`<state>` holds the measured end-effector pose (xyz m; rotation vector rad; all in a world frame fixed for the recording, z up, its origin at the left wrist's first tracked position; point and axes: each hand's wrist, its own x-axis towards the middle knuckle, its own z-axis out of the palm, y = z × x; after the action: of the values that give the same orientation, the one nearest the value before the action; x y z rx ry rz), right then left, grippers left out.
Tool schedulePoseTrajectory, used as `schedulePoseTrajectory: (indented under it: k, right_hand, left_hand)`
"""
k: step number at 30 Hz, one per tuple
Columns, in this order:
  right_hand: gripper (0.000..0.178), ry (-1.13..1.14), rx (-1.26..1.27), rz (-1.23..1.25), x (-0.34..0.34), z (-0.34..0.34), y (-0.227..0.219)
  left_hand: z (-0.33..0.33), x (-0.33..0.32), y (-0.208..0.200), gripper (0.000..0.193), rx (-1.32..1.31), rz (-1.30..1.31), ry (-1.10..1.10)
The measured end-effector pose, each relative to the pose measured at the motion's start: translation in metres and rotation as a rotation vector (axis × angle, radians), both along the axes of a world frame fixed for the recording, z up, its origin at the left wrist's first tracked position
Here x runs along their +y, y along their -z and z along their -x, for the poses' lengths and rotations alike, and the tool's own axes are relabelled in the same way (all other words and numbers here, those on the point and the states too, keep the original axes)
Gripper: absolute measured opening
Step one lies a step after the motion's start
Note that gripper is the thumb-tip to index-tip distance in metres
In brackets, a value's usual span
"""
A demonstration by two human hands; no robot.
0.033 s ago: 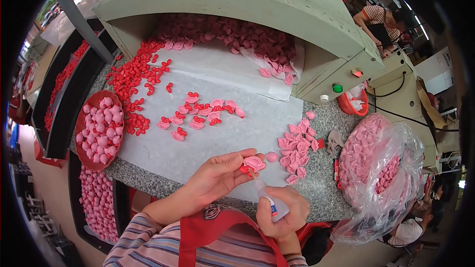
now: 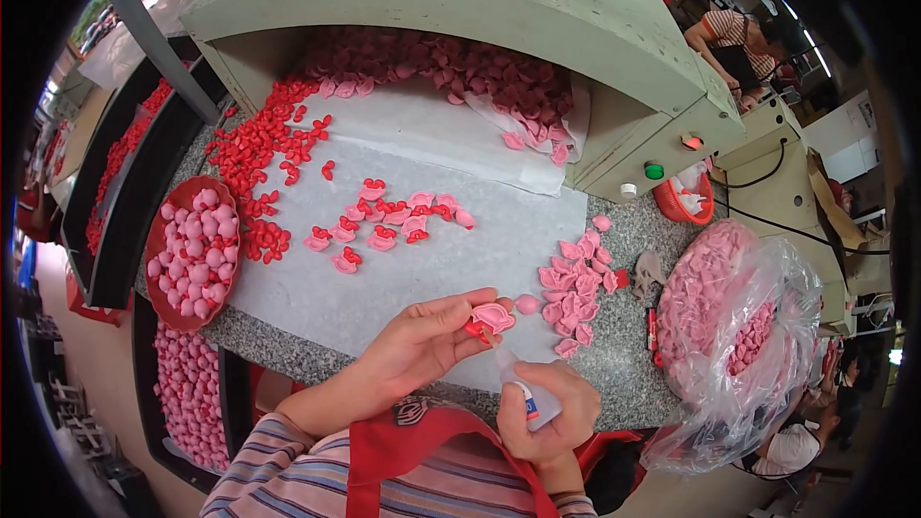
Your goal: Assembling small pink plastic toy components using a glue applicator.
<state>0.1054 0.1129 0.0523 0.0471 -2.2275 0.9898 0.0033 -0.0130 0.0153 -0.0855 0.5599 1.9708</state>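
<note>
Between the fingertips of my left hand [image 2: 427,336] is a pink plastic shell piece [image 2: 493,316] with a small red bow-shaped part at its lower edge. My right hand [image 2: 556,412] is wrapped round a clear glue bottle [image 2: 540,405] with a blue and white label. Its narrow nozzle points up at the red part; whether the tip touches cannot be made out. A pink ball-like piece [image 2: 528,304] lies just beyond my left fingertips. Farther off, pink shells with red bows [image 2: 382,240] lie on the white sheet [image 2: 413,288].
Loose red bows [image 2: 259,163] spread at the left, beside a red basket [image 2: 153,273] of pink balls. Pink shells [image 2: 566,293] lie at the right, near a clear plastic bag [image 2: 758,345] of more shells. A green-grey machine tunnel [image 2: 460,0] spans the back, pink pieces inside.
</note>
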Motion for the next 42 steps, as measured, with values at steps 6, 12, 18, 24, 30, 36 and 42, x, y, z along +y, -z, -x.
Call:
schedulePoseTrajectory:
  k: [6,12,18,24,30,36,42]
  right_hand:
    - [0.023,-0.008,0.002,0.006,0.001,-0.002,-0.001]
    - [0.023,-0.011,0.016,-0.012,-0.002,0.001,0.000]
    - [0.023,0.000,-0.004,0.002,0.001,-0.002,-0.002]
    - [0.028,0.012,0.102,-0.016,0.004,0.006,0.002]
    - [0.028,0.027,0.112,-0.014,0.007,0.005,0.001]
    - [0.028,0.044,0.105,-0.005,0.009,0.002,0.000]
    - [0.026,0.063,0.107,0.004,0.012,0.000,-0.001]
  left_hand:
    - [-0.001,0.001,-0.002,0.039,-0.002,0.024,-0.008]
    - [-0.001,-0.001,-0.002,0.039,-0.006,0.024,-0.003]
    - [-0.003,0.001,-0.002,0.038,0.013,0.041,-0.011]
    - [-0.002,0.001,-0.002,0.040,0.009,0.032,-0.010]
    - [-0.002,0.001,0.000,0.039,0.029,0.022,-0.035]
    - [-0.003,0.000,0.002,0.039,0.056,0.002,-0.046]
    - [-0.003,0.000,0.002,0.040,0.074,0.015,-0.058]
